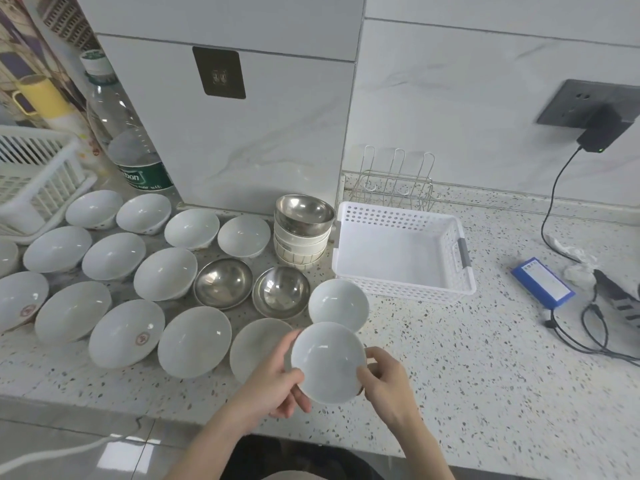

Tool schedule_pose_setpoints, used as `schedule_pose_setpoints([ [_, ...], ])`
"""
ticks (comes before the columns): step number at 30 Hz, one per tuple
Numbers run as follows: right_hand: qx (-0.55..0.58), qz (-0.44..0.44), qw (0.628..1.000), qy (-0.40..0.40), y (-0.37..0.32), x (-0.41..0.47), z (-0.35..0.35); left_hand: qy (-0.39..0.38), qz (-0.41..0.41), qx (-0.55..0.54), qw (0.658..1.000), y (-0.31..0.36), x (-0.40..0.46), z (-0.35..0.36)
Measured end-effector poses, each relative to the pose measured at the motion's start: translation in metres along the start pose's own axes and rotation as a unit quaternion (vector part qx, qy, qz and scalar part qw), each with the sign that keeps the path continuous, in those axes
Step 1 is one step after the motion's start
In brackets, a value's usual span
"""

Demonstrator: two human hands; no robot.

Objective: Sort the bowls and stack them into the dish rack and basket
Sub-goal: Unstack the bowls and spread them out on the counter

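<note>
I'm holding one white bowl [328,362] up over the front edge of the counter [485,358] — my left hand [273,382] is gripping its left rim, thumb curling over the edge, and my right hand [384,382] is pinching the right rim with fingers wrapping underneath. Both grips are closing on the same bowl, and it is hanging clear of the surface, just in front of another white bowl [338,305] sitting by the basket.

I'm reading this as the sorting step at its very start: the white basket [401,251] to my right is showing nothing inside, and the wire dish rack [398,181] behind it is holding no bowls either. Spreading out to my left are the rest — many white bowls, two steel bowls [223,284] side by side, and a stack of bowls [303,232] with a steel one on top.

Next, I'm judging, this bowl is needing a destination — basket or rack. The basket is near, up and to the right, so the move is calling for a lift over its rim and a level set-down on the floor of it, so later bowls can be nesting squarely.
</note>
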State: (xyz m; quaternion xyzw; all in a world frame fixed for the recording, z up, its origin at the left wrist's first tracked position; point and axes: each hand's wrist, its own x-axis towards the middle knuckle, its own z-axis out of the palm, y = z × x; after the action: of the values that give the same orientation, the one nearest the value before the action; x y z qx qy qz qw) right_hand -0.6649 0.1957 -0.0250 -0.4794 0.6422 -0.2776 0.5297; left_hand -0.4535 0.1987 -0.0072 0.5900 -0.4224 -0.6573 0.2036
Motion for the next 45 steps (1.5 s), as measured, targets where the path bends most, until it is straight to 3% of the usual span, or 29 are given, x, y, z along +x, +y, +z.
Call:
schedule_pose_setpoints([
  [8,-0.095,0.012,0.995,-0.005,0.021,-0.003,-0.002,0.032,0.011,0.093,0.995,-0.028,0.001,0.025],
  [16,-0.115,0.029,0.993,-0.008,0.026,0.001,0.000,0.004,0.133,0.161,0.978,-0.023,0.001,0.029],
  [20,-0.134,0.028,0.990,-0.022,0.030,0.003,0.000,0.020,0.143,0.187,0.972,-0.023,0.003,0.032],
  [36,-0.158,0.028,0.985,-0.064,0.034,0.010,-0.007,0.049,0.052,0.279,0.958,-0.025,0.018,0.032],
  [41,-0.205,0.054,0.972,-0.100,0.020,0.019,-0.022,-0.017,-0.016,0.349,0.937,-0.021,0.019,0.024],
  [45,-0.212,0.038,0.975,-0.050,-0.009,0.041,-0.051,-0.078,-0.024,0.282,0.956,-0.007,0.019,-0.007],
])
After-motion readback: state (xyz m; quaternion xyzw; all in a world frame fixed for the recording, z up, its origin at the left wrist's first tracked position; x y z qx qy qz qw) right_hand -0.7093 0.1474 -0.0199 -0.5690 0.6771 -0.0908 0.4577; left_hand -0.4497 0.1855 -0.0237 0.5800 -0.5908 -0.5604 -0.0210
